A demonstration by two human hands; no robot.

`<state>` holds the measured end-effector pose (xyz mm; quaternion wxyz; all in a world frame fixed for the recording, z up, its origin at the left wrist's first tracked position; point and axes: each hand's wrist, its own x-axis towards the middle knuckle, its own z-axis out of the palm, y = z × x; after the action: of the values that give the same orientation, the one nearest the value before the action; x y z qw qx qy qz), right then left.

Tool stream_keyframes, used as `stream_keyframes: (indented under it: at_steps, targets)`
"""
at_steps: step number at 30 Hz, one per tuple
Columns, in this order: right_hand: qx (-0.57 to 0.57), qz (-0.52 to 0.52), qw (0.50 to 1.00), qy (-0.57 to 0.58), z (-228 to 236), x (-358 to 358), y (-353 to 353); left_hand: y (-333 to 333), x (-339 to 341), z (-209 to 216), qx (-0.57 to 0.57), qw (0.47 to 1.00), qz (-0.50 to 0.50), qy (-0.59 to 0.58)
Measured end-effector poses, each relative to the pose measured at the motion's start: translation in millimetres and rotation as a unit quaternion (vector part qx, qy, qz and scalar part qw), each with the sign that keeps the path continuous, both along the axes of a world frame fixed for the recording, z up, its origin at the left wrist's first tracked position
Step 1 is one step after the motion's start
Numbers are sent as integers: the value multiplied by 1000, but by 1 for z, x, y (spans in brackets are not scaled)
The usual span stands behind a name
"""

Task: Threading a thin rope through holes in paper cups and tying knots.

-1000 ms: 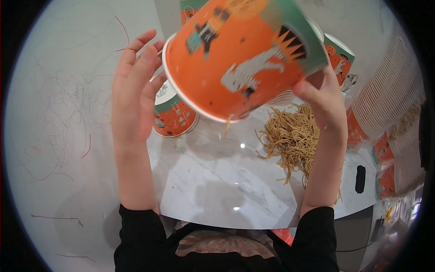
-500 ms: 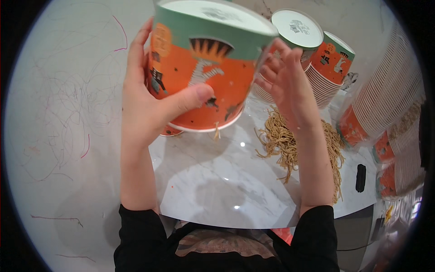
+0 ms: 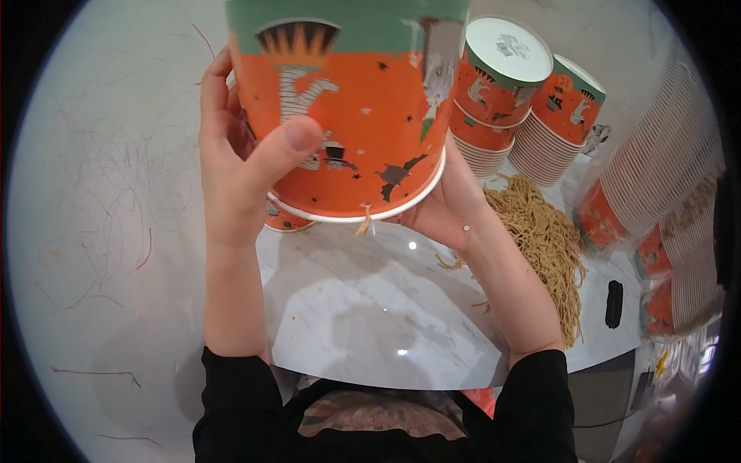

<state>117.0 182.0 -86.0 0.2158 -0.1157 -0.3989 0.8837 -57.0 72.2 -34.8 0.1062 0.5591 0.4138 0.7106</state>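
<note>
A large orange and green paper bucket (image 3: 363, 116) with Halloween figures is held up in front of me, its white rolled rim downward. My left hand (image 3: 235, 154) grips its left side, thumb laid across the printed front. My right hand (image 3: 451, 197) reaches in low at the right, against or just behind the rim; its fingers are hidden by the bucket. From the rim's lower edge hangs a short tan cord end (image 3: 364, 222). A heap of tan cords (image 3: 552, 258) lies on the marbled table beside my right forearm.
Two stacks of upside-down buckets stand behind the cords, a nearer stack (image 3: 494, 85) and another stack (image 3: 559, 108). Plastic-wrapped bucket stacks (image 3: 648, 166) lean at the right. A small black object (image 3: 614, 303) lies near the table's right edge. Part of another bucket (image 3: 287, 219) shows below the held one.
The bucket has turned in my left hand and shifted slightly left. My right hand has moved down from its upper right side to the rim, its fingers passing out of sight.
</note>
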Motion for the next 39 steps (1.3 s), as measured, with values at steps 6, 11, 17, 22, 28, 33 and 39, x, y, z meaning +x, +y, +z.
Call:
stream_keyframes:
  at_steps: [6,11,17,22,28,33,39]
  targets:
    - [0,-32,994,-106,-2,0,-7,-6,-17,-15,32,980,-149,-130]
    - [357,-86,919,-142,3,9,3,-10,-37,-15,67,961,-237,-128]
    - [749,-184,620,-146,5,25,8,-13,-66,-14,16,996,-72,-40]
    - [801,-227,533,-154,6,25,17,-2,-120,-56,-75,997,7,-16]
    - [866,-208,443,-106,-33,-17,26,-8,-163,-110,-46,996,35,-70]
    - [855,-304,405,-113,-28,-51,44,9,-169,-119,-8,997,80,-10]
    - [812,-263,484,-193,-45,-72,48,17,-165,-127,-49,995,37,-82]
